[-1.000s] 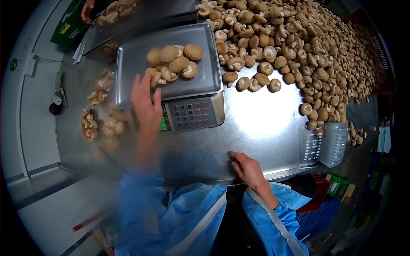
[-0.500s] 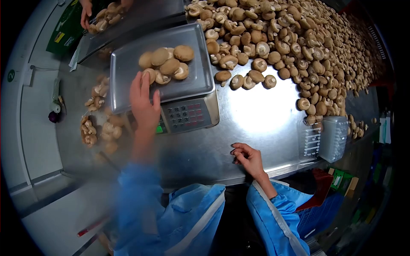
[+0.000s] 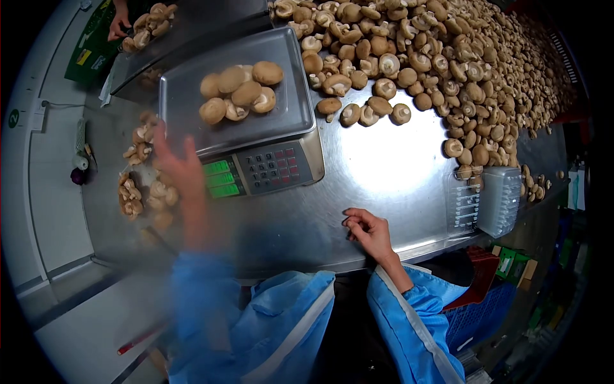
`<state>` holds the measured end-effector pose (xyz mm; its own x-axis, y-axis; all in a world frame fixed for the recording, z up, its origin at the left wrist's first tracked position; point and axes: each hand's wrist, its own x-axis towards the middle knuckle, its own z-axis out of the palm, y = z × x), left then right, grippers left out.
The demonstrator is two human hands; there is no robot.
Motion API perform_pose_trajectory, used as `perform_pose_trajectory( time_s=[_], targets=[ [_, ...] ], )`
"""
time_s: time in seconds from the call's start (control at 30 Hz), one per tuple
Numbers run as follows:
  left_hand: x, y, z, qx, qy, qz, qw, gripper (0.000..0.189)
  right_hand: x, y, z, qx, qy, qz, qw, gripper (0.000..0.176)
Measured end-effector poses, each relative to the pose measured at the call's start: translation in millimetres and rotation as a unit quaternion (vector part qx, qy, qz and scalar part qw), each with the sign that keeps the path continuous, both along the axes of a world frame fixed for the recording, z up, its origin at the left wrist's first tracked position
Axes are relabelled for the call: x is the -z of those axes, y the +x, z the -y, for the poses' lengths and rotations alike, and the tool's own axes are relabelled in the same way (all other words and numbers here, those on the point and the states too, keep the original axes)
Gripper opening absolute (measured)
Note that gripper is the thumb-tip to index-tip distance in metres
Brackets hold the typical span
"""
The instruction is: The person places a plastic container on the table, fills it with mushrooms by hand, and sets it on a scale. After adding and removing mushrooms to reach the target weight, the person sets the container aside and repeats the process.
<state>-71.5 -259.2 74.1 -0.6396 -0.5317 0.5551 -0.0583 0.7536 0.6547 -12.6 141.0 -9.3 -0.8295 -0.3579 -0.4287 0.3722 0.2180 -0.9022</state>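
Several brown mushrooms (image 3: 246, 93) lie together on the metal tray of a scale (image 3: 281, 168), whose green display is lit. My left hand (image 3: 178, 160), blurred by motion, is just off the tray's lower left corner with its fingers apart and nothing in them. Low over the steel table (image 3: 294, 224), my right hand (image 3: 369, 232) has its fingers curled together; whatever they hold, if anything, is too small to make out. Small groups of mushrooms (image 3: 131, 193) lie left of the scale, partly behind my left hand.
A large heap of mushrooms (image 3: 473, 77) covers the back and right. Clear plastic trays (image 3: 500, 201) stand at the table's right edge. Another person's hand (image 3: 119, 24) is at the top left, near a green crate (image 3: 89, 54). A blue crate (image 3: 480, 320) sits below right.
My left hand has left the mushrooms on the scale and moved left and down. The display now shows fully, lit green. The view has shifted slightly. My right hand stays much the same.
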Motion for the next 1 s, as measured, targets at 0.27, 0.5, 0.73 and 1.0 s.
perform_pose_trajectory(
  time_s=[0.27, 0.5, 0.73, 1.0],
  targets=[
    [-16, -29, 6, 0.053, 0.002, -0.009, 0.999, 0.043, -2, -1, 1, 0.001, 0.011, -0.019, 1.0, 0.023],
    [-30, -86, -5, 0.203, -0.171, 0.098, 0.959, 0.04, 1, 0, 3, 0.011, 0.006, -0.019, 1.0, 0.023],
    [-26, -106, -15, 0.216, -0.191, 0.114, 0.951, 0.033, 0, 0, 5, 0.022, 0.022, -0.025, 0.999, 0.023],
    [-16, -105, -15, 0.175, -0.217, 0.093, 0.956, 0.032, 6, 2, 4, 0.026, 0.05, -0.063, 0.996, 0.024]
  ],
)
